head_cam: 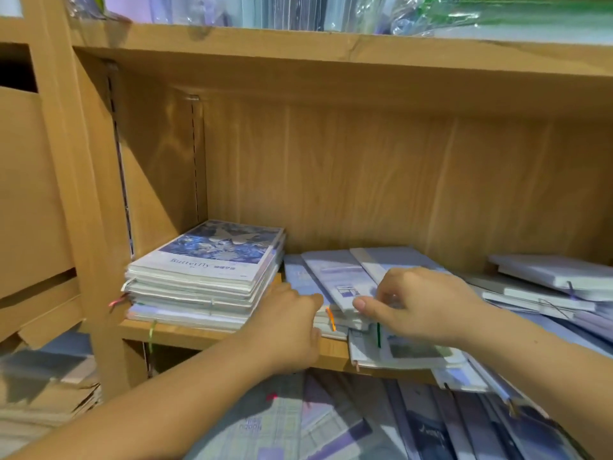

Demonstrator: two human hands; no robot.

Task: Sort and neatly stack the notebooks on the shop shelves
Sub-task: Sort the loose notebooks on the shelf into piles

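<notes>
**Two hands at a loose pile of notebooks on a wooden shelf**

At the left end of the shelf board (185, 333) stands a squared stack of notebooks (205, 287). Its top cover shows a blue-and-white flower print with the word "Butterfly", and a pink ribbon (116, 300) trails from its near-left corner. Just to its right lies a loose pile (300, 280) of pale lilac and white notebooks, fanned out and overhanging the near edge. An orange ribbon (331, 318) and a dark green ribbon (378, 334) hang from it.

The left hand (292, 323) is set against the pile's near-left edge, fingers curled onto it; whether it truly clasps the pile cannot be told. The right hand (421, 303) pinches the near end of the top notebook (338, 277) between thumb and fingers.

At the far right, more notebooks (547, 280) lie askew on each other.

The shelving is light brown wood-grain, with a plain back panel (381, 180). The shelf above holds goods in clear plastic wrap (298, 11). Below the board lie more covers (331, 419), checked and purple-toned. Brown cardboard (30, 194) fills the left side.
</notes>
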